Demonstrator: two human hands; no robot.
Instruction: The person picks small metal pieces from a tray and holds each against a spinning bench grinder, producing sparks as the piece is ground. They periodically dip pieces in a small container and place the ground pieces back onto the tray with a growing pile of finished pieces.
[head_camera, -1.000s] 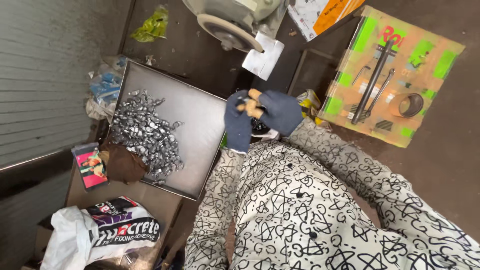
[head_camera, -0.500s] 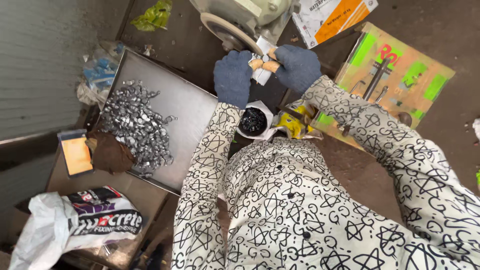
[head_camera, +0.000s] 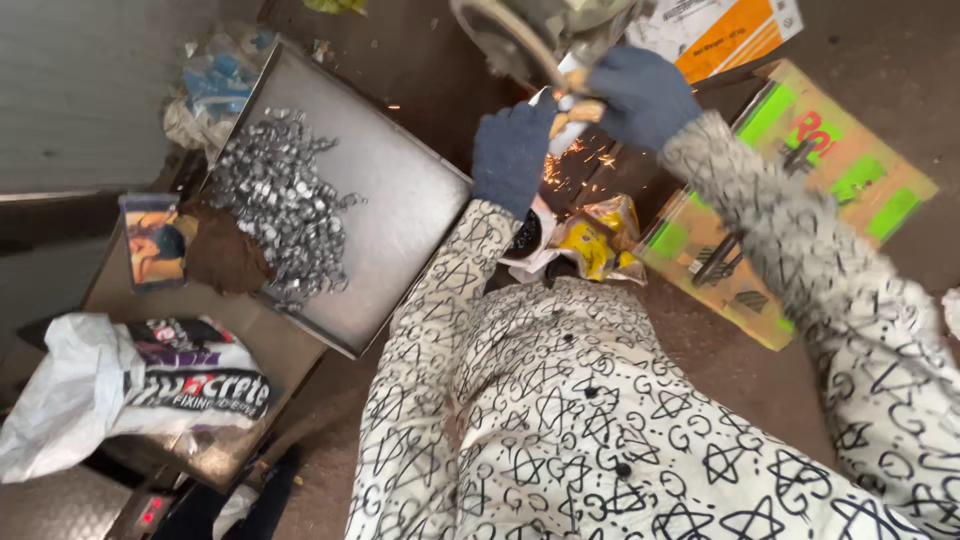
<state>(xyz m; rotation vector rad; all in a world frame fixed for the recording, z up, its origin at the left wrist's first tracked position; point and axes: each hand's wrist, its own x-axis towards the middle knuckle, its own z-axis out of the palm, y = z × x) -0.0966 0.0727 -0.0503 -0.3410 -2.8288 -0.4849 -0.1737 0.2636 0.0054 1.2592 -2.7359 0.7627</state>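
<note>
The dark concrete floor (head_camera: 400, 60) carries a steel tray (head_camera: 400, 200), the landmark, holding a heap of small metal parts (head_camera: 275, 200). Right of the tray, the gloved left hand (head_camera: 512, 150) and right hand (head_camera: 640, 95) jointly grip a small workpiece (head_camera: 570, 112) against the grinding wheel (head_camera: 505, 40); sparks (head_camera: 580, 160) fall below.

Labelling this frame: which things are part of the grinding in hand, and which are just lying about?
In use:
left hand, gloved
right hand, gloved
small workpiece held by both
grinding wheel, sparks below it

Lying about:
metal tray with pile of metal pieces
cardboard tool pack
white bag
yellow wrapper
</note>
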